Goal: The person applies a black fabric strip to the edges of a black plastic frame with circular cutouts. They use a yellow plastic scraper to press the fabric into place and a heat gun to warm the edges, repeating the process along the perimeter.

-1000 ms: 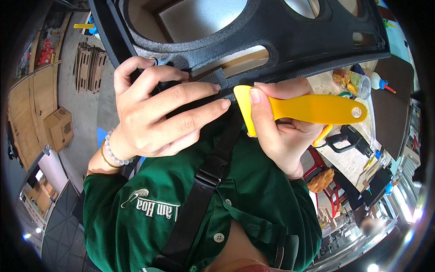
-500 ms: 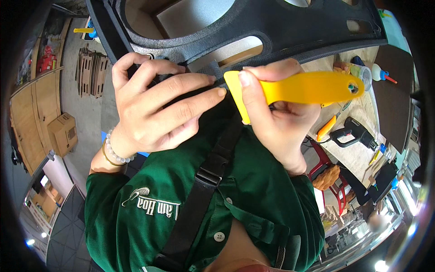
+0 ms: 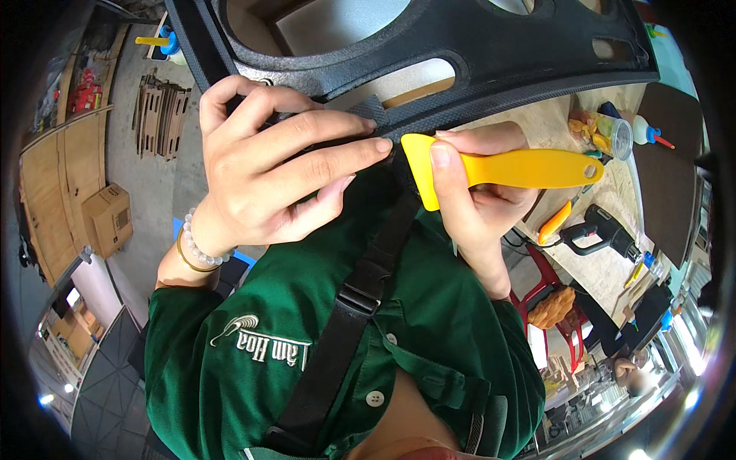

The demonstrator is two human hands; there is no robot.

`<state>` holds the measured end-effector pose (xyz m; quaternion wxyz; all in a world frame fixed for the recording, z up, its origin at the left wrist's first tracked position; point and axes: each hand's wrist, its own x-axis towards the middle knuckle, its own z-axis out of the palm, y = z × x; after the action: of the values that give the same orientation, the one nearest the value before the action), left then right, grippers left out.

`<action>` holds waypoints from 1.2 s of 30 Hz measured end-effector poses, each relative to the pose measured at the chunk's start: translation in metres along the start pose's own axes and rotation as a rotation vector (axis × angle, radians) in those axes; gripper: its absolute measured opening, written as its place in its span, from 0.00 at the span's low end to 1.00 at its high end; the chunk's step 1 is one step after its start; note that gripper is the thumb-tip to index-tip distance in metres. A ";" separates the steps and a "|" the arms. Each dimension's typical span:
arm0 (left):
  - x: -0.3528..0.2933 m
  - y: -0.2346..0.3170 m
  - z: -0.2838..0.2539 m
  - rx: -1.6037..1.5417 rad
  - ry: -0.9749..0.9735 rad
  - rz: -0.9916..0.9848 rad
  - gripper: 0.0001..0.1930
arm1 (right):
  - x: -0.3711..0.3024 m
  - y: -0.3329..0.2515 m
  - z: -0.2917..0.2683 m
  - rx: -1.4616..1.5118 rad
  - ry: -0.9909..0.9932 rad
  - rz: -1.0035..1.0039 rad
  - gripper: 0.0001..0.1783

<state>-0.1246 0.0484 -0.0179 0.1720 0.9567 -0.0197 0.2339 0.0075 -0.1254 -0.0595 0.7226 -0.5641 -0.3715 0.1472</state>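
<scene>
A large black panel [image 3: 491, 57] with round and slot-shaped cutouts, like a speaker cabinet front, spans the top; its rim carries a textured black covering. My left hand [image 3: 261, 165] grips its near edge at the left, index and middle fingers stretched along the rim, other fingertips partly hidden. Beside those fingertips a small dark flap of covering [image 3: 372, 110] stands up. In my right hand [image 3: 479, 201] is a yellow plastic scraper [image 3: 529, 168], pinched between thumb and fingers near its wide blade. The blade stands just right of my left fingertips, close to the panel's lower edge.
At right, a worktable [image 3: 594, 264] carries a black heat gun [image 3: 602, 232], an orange-handled cutter [image 3: 555, 223], a clear jar [image 3: 619, 136] and a white bottle [image 3: 642, 130]. A red chair [image 3: 540, 290] stands below. Cut boards [image 3: 162, 119] and a cardboard box [image 3: 107, 218] lie left.
The scraper and my right hand have moved slightly right and down, away from my left fingertips. My left hand keeps its hold on the panel's edge; the view has shifted a little.
</scene>
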 end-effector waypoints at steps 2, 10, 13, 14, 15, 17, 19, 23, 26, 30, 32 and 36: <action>-0.001 -0.001 0.000 0.000 0.000 -0.004 0.21 | 0.001 -0.001 0.000 -0.015 -0.014 -0.003 0.11; -0.001 -0.002 0.002 0.011 0.021 0.019 0.20 | 0.010 -0.028 0.009 -0.169 -0.040 0.106 0.10; 0.000 -0.001 0.002 0.016 0.008 0.030 0.20 | 0.016 -0.038 0.008 -0.508 -0.116 0.025 0.08; -0.001 -0.001 0.002 0.016 0.003 0.030 0.20 | 0.018 -0.040 0.009 -0.580 -0.157 0.043 0.07; -0.001 0.000 0.002 0.017 -0.006 0.028 0.20 | 0.019 -0.041 0.009 -0.502 -0.125 0.058 0.07; -0.001 0.000 0.002 0.019 -0.022 0.020 0.21 | 0.021 -0.038 0.009 -0.439 -0.086 0.014 0.08; -0.001 0.001 0.002 0.033 -0.023 0.033 0.21 | 0.021 -0.035 0.008 -0.182 -0.004 0.067 0.08; 0.001 0.003 -0.002 0.097 -0.065 0.043 0.21 | 0.019 -0.029 0.002 -0.112 0.044 0.036 0.08; 0.001 0.006 -0.009 0.093 -0.130 0.032 0.21 | 0.017 -0.029 -0.002 -0.112 0.018 0.049 0.08; 0.000 0.003 -0.007 0.067 -0.077 0.041 0.20 | 0.016 -0.027 -0.001 -0.099 -0.006 0.092 0.07; -0.002 -0.001 -0.003 0.059 -0.003 0.082 0.20 | 0.015 -0.024 0.001 -0.044 0.001 0.140 0.07; -0.006 -0.003 -0.002 0.059 -0.022 0.069 0.19 | 0.014 -0.020 0.004 -0.027 0.005 0.185 0.08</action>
<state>-0.1302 0.0520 -0.0202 0.1355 0.9626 -0.0475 0.2298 0.0105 -0.1200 -0.0354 0.6991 -0.6063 -0.3177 0.2068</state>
